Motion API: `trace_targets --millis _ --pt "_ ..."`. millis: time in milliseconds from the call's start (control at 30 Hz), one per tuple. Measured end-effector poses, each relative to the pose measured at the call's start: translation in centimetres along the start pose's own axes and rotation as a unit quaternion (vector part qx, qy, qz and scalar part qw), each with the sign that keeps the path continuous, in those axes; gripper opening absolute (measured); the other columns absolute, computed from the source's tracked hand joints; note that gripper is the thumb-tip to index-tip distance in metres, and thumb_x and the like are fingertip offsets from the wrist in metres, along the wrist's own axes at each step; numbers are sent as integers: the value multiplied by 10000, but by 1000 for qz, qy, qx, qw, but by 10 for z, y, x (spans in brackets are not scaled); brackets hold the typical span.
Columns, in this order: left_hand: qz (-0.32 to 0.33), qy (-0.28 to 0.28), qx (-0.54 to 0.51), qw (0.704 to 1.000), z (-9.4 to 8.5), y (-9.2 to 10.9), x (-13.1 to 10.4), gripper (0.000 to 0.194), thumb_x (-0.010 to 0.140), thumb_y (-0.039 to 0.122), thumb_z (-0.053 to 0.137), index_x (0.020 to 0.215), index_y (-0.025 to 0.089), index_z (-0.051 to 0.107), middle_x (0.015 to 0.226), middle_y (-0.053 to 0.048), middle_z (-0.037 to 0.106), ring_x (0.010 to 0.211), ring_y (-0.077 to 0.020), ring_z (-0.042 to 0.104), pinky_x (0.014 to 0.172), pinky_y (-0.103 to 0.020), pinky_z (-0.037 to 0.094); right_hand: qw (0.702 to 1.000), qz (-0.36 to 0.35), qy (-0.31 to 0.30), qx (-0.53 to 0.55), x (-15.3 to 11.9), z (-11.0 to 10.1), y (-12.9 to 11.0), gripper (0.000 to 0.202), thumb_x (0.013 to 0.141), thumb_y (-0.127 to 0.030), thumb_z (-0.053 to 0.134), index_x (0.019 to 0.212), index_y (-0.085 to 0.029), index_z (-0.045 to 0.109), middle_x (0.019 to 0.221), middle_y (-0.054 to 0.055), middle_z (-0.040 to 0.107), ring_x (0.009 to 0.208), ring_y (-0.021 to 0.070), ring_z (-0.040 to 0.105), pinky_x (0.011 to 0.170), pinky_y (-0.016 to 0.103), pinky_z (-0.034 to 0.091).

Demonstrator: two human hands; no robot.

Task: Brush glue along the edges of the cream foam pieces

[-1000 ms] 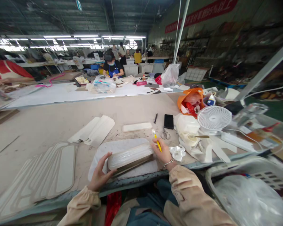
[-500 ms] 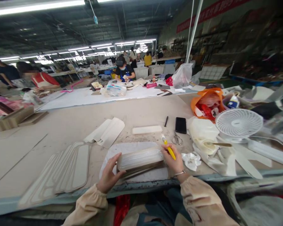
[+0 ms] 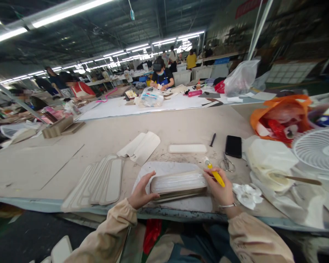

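A stack of long, round-cornered pale panels [image 3: 178,182] lies in front of me on a white sheet [image 3: 170,167]. My left hand [image 3: 143,190] is at the stack's left end, its fingers and thumb spread around the corner. A tool with a yellow handle [image 3: 218,178] and a whitish tip is gripped in my right hand [image 3: 220,190], tip pointing away from me. Fingers of that hand also reach the stack's right end. Beyond the stack lies a single pale panel [image 3: 187,148]. More panels [image 3: 113,180] are fanned out on the left, behind them loose white pieces [image 3: 145,146].
Scissors [image 3: 228,163], a black phone [image 3: 233,147] and a dark pen-like stick [image 3: 213,139] lie to the right. Nearby are crumpled white paper [image 3: 248,195], a whitish container [image 3: 271,157], an orange bag [image 3: 279,113] and a fan [image 3: 320,149]. A co-worker [image 3: 163,75] sits across the table.
The view has turned left and tilted, so the table appears shifted right. Both hands stay at the ends of the stack, whose edges look more even. The yellow tool remains in my right hand.
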State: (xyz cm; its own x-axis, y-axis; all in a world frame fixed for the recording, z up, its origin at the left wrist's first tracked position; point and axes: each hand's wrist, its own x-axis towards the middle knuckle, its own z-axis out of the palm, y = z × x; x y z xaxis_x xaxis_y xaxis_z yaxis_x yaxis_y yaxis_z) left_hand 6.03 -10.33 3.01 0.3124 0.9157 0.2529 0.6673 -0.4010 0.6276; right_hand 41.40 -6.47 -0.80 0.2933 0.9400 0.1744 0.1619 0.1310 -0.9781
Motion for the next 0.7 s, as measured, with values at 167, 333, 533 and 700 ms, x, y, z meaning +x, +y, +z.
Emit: trace_targets --millis 167,333,533,700 --pt "-108 79 105 985 -20 -31 34 497 806 401 687 1254 206 599 1271 -130 625 1214 -291 564 1062 -473 445 998 -34 14 -48 0 -4 -3 340 821 -504 658 999 -237 547 1044 68 734 966 249 699 925 425 531" --pt "-250 150 187 938 -30 -68 77 395 755 265 726 1119 137 643 1185 -164 624 1136 -316 586 1012 -485 447 990 -70 44 -111 -7 -14 -10 368 804 -540 648 989 -235 560 1043 72 731 1008 284 686 906 410 533" --pt "-279 171 207 922 -14 -86 83 188 736 167 710 909 116 658 1113 -143 618 1023 -260 612 889 -394 475 986 -69 32 -147 -9 -25 1 435 756 -603 652 991 -245 575 1072 77 720 1045 341 660 972 471 490" --pt "-269 201 194 921 -6 -92 78 134 744 123 680 871 152 653 1080 -112 604 1047 -251 601 903 -395 465 987 -84 28 -137 -7 -24 6 384 752 -578 657 981 -282 571 1054 85 722 1024 360 665 975 509 485"
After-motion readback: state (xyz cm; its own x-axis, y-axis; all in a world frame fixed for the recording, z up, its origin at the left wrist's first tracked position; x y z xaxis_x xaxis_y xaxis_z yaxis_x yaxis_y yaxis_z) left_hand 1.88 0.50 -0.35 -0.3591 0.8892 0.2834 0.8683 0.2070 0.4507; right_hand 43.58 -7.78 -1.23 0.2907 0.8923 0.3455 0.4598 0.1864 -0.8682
